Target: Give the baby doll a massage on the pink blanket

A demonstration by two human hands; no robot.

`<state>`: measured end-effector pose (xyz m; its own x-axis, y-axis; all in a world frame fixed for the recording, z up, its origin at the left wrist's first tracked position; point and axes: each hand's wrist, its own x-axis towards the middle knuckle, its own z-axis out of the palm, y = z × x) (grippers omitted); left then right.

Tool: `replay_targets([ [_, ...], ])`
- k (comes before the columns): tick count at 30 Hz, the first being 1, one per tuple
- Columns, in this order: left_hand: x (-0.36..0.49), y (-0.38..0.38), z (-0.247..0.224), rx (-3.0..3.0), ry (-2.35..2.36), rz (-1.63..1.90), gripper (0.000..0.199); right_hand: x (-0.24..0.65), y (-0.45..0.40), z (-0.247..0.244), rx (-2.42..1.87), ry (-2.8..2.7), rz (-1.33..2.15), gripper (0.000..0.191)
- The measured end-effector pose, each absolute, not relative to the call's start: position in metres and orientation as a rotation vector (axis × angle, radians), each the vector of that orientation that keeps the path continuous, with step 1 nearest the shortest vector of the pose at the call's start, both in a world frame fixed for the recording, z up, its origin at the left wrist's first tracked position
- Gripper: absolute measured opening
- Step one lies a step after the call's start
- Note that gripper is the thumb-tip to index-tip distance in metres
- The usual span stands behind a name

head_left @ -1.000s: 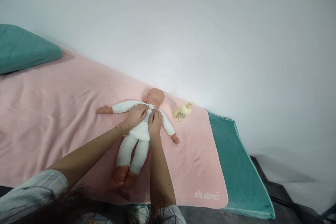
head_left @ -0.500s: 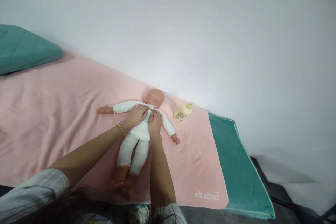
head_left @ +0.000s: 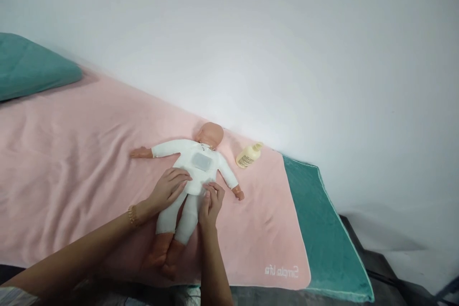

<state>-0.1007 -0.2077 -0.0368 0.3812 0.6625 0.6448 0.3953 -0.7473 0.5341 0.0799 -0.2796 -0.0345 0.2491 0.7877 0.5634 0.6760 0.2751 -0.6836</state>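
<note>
A baby doll [head_left: 190, 172] with a white cloth body lies stretched out on a pink blanket, its bald head at the far end and its arms spread. A grey rectangular patch [head_left: 202, 161] shows on its torso. My left hand [head_left: 170, 190] rests at the left side of the doll's lower torso, fingers extended and gently bent. On the opposite side, my right hand [head_left: 212, 203] has its fingertips at the lower torso's edge, fingers loosely curved. Neither hand grips anything.
A pale yellow pump bottle [head_left: 248, 155] stands right of the doll's head, near the white wall [head_left: 251, 48]. The pink blanket [head_left: 93, 153] lies over a green cover [head_left: 322, 229]. A green pillow [head_left: 36, 67] is at the far left.
Both hands have slid from the doll's upper torso down to its lower torso, toward me, and have moved a little apart. The grey patch is now uncovered.
</note>
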Motion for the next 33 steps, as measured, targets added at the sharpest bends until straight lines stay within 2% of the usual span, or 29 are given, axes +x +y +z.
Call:
replay_targets([
  [9,-0.107,-0.204,-0.042,2.415,0.754,1.139,0.03,0.076,-0.281,-0.039,-1.376,-1.571,0.228,0.034],
  [17,-0.099,-0.205,-0.037,2.358,0.837,1.093,0.03,0.073,-0.273,-0.038,-1.464,-1.517,0.266,0.033],
  [26,-0.105,-0.21,-0.04,2.422,0.825,1.238,0.028,0.075,-0.281,-0.036,-1.451,-1.572,0.179,0.036],
  [33,-0.102,-0.208,-0.037,2.407,0.851,1.127,0.027,0.077,-0.273,-0.032,-1.461,-1.673,0.199,0.036],
])
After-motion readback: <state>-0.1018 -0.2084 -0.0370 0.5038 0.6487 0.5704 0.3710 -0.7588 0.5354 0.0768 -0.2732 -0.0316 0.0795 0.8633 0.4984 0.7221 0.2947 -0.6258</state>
